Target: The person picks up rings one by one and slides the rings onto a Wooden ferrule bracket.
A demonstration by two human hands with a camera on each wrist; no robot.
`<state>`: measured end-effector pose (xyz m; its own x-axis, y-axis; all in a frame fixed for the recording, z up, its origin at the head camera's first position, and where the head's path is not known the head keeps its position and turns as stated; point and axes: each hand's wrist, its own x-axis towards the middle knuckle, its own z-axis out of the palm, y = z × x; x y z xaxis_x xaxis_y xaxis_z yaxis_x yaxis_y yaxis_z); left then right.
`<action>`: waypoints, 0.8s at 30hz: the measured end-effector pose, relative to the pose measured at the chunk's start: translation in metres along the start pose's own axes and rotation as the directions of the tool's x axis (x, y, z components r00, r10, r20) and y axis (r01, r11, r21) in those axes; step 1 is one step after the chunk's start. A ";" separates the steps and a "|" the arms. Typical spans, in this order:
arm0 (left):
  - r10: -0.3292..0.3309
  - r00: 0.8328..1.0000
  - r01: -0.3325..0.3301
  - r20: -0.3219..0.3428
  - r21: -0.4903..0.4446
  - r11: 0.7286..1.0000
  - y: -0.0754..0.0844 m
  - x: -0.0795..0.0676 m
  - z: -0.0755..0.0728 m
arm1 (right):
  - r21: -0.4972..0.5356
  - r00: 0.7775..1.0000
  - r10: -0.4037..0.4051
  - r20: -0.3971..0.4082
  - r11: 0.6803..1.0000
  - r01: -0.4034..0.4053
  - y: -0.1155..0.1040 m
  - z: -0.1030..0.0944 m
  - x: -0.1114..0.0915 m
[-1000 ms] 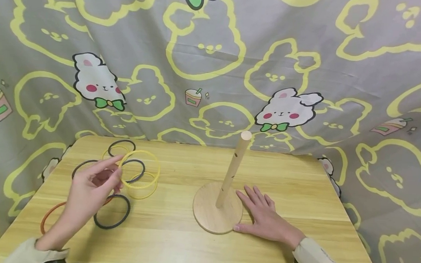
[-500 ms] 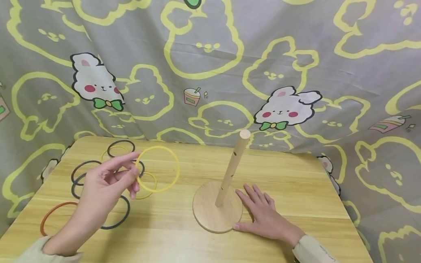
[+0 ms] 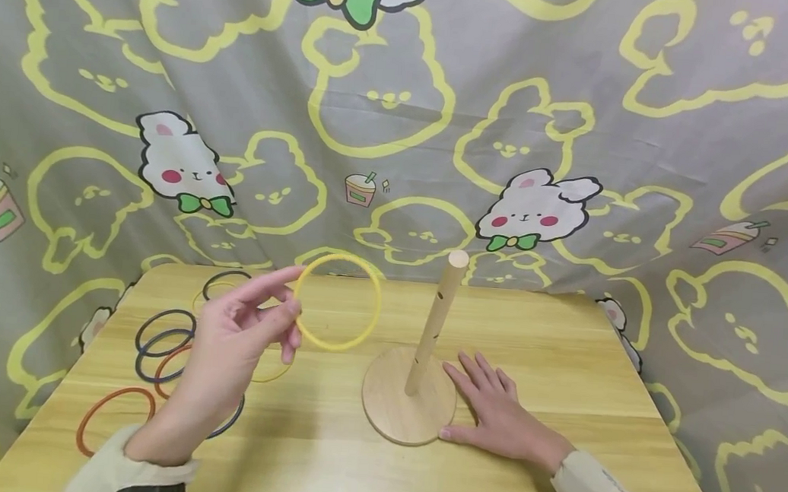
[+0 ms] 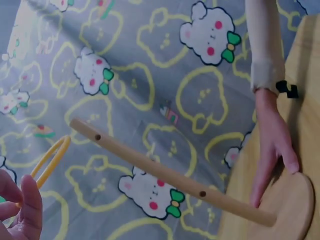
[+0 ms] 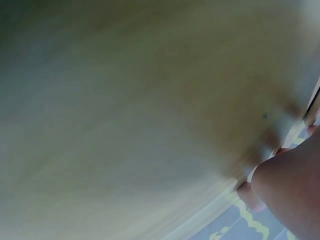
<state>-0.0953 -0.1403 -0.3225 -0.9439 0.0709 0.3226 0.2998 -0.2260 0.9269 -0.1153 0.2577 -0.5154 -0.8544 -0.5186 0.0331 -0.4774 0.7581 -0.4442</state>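
Observation:
In the head view my left hand [image 3: 239,338] pinches a thin yellow ring [image 3: 378,303] between thumb and fingers, holding it up above the table left of the peg. The left wrist view shows the same yellow ring [image 4: 54,166] nearly edge-on, apart from the pole [image 4: 150,165]. A wooden stand with an upright peg [image 3: 435,321], marked by small dark holes, rises from a round base [image 3: 389,409]. My right hand [image 3: 502,417] lies flat on the table at the base's right edge, fingers spread, thumb touching the rim. The right wrist view is mostly blurred tabletop.
Several rings lie at the table's left: dark blue rings [image 3: 138,341], a red-orange ring [image 3: 82,426] and yellow rings, partly hidden behind my left hand and forearm. A patterned grey curtain [image 3: 401,147] hangs behind the wooden table [image 3: 324,454].
My left hand has carried the yellow ring rightward and slightly up, away from the other rings and closer to the peg. My right hand and the stand have stayed in place.

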 end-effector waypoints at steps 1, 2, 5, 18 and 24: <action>-0.001 1.000 0.001 0.000 0.002 1.000 0.001 0.002 0.003 | -0.005 1.000 -0.001 -0.001 1.000 0.001 0.000 0.000 0.000; 0.001 1.000 -0.001 0.000 0.008 1.000 0.003 0.004 0.007 | -0.011 1.000 -0.002 -0.002 1.000 0.002 0.000 0.000 -0.001; 0.019 1.000 -0.019 0.013 0.009 1.000 0.007 0.010 0.017 | -0.024 1.000 -0.007 -0.008 1.000 0.007 0.001 -0.001 0.000; 0.047 0.986 -0.029 0.161 -0.109 0.994 0.013 0.034 0.066 | -0.019 1.000 -0.015 -0.016 1.000 0.015 -0.001 0.001 -0.001; 0.025 0.978 -0.001 0.208 -0.114 0.993 0.015 0.047 0.079 | -0.024 1.000 -0.013 -0.016 1.000 0.012 -0.002 0.000 0.000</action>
<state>-0.1242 -0.0638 -0.2784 -0.8867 0.2653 0.3787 0.2833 -0.3357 0.8984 -0.1143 0.2563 -0.5144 -0.8514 -0.5218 0.0532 -0.4927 0.7608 -0.4224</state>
